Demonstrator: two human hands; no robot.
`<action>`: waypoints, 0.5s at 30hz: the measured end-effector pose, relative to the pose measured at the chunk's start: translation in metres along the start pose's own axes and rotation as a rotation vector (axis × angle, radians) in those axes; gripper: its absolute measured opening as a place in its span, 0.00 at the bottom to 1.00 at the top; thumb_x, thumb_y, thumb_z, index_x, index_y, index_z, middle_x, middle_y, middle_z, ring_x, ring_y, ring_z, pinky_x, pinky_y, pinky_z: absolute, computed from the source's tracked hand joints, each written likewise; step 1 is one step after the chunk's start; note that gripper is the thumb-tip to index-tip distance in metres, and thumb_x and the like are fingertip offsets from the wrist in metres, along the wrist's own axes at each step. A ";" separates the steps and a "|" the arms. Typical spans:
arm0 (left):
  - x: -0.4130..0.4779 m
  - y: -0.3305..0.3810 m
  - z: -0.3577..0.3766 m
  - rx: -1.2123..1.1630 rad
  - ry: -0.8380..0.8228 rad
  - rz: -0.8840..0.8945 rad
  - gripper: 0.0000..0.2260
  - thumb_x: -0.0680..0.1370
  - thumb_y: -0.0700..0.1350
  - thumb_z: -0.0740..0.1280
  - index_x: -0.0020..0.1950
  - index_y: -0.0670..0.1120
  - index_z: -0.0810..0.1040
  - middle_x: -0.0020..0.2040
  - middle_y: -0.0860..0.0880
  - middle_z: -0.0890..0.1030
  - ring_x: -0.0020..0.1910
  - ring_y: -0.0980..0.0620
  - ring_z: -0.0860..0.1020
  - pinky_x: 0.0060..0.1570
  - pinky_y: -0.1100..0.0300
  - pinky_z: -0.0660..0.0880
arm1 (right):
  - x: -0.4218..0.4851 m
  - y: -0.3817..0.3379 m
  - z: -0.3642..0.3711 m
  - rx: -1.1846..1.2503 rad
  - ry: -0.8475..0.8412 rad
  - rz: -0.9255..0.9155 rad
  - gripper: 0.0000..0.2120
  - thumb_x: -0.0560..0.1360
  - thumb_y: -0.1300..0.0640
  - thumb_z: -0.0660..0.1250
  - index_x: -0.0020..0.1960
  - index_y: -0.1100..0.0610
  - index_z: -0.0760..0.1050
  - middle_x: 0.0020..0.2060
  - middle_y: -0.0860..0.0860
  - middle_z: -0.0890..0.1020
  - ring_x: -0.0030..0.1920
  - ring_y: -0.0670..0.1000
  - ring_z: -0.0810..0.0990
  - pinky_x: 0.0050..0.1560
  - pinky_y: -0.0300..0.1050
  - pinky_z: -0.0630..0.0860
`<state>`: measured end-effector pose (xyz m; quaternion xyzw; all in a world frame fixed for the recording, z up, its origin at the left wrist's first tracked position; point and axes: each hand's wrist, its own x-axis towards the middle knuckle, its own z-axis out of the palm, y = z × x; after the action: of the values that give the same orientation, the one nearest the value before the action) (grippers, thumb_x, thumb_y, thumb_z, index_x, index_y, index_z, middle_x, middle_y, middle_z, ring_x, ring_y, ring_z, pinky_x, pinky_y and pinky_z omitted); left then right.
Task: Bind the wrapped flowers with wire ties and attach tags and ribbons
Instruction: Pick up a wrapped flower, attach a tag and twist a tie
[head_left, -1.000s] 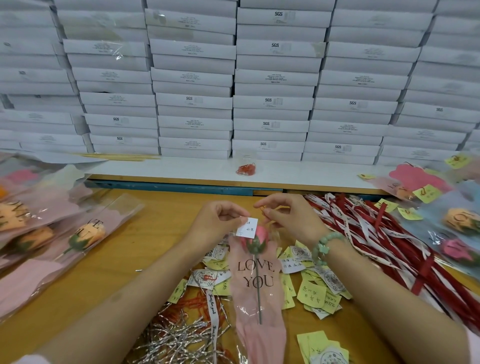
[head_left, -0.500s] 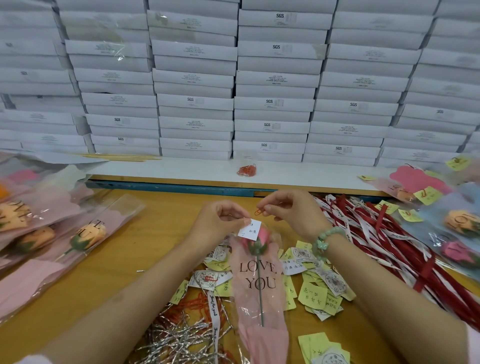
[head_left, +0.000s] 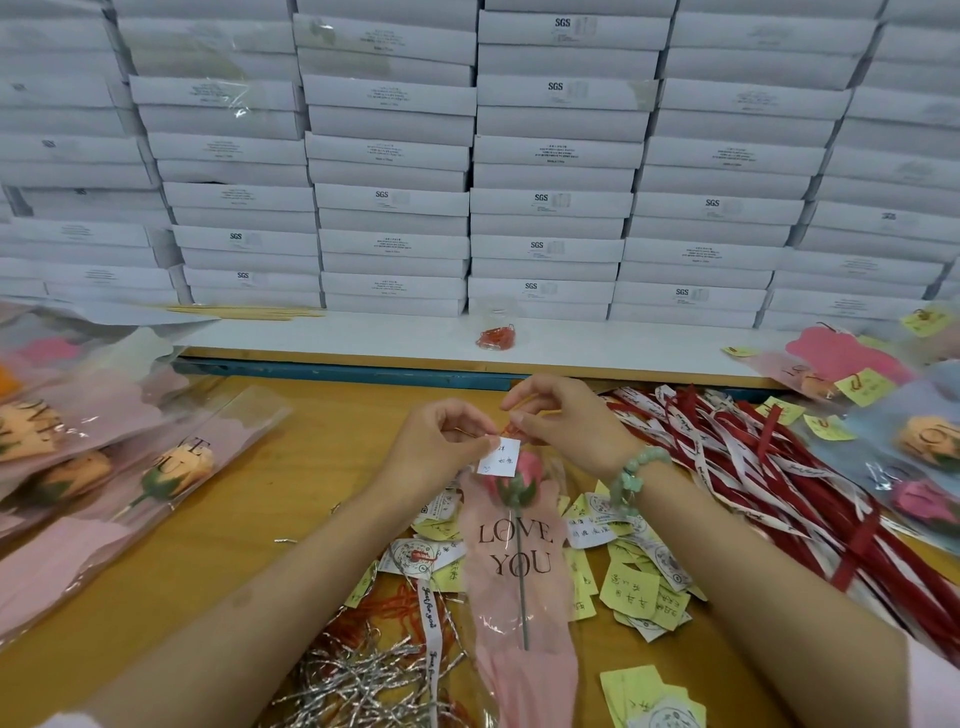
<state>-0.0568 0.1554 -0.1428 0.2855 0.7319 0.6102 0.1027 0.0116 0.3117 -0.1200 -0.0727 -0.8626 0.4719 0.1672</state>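
A pink-wrapped rose (head_left: 514, 561) printed "LOVE YOU" lies upright in front of me on the wooden table (head_left: 249, 519). My left hand (head_left: 441, 441) pinches a small white tag (head_left: 498, 457) against the top edge of the wrap. My right hand (head_left: 566, 421) pinches a small red paper clip (head_left: 511, 428) right at the tag's upper edge. Silver wire ties (head_left: 363, 680) lie in a heap near my left forearm. Red and white ribbons (head_left: 753, 483) spread out to the right.
Yellow and white tags (head_left: 639, 592) are scattered under my right forearm. Wrapped roses (head_left: 130, 467) lie stacked at left, more (head_left: 924, 452) at right. A clear bag of red clips (head_left: 496, 335) sits on the white ledge before stacked white boxes (head_left: 545, 156).
My right hand has brought the red clip down to the tag's top edge. The left hand keeps the tag on the wrap.
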 end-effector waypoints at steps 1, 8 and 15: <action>0.000 0.000 0.000 -0.001 0.001 0.002 0.04 0.73 0.35 0.74 0.45 0.42 0.82 0.41 0.45 0.83 0.33 0.59 0.79 0.30 0.70 0.72 | 0.000 0.000 0.001 0.001 0.003 0.002 0.04 0.77 0.63 0.67 0.50 0.55 0.78 0.37 0.47 0.83 0.39 0.45 0.83 0.52 0.49 0.81; 0.001 0.001 0.002 -0.002 0.023 0.004 0.05 0.73 0.35 0.74 0.45 0.42 0.81 0.43 0.45 0.83 0.34 0.58 0.79 0.30 0.72 0.72 | -0.001 -0.001 0.002 -0.032 0.008 0.001 0.03 0.77 0.59 0.69 0.49 0.54 0.79 0.38 0.48 0.84 0.43 0.48 0.84 0.52 0.50 0.81; 0.000 0.001 0.001 -0.052 0.033 -0.026 0.07 0.72 0.34 0.75 0.43 0.45 0.81 0.43 0.44 0.84 0.38 0.54 0.81 0.32 0.67 0.76 | -0.001 -0.001 0.000 -0.043 -0.002 -0.008 0.02 0.74 0.59 0.72 0.45 0.57 0.81 0.32 0.47 0.84 0.35 0.40 0.82 0.44 0.38 0.78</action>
<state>-0.0557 0.1564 -0.1420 0.2630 0.7209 0.6323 0.1061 0.0124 0.3113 -0.1191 -0.0722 -0.8730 0.4526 0.1665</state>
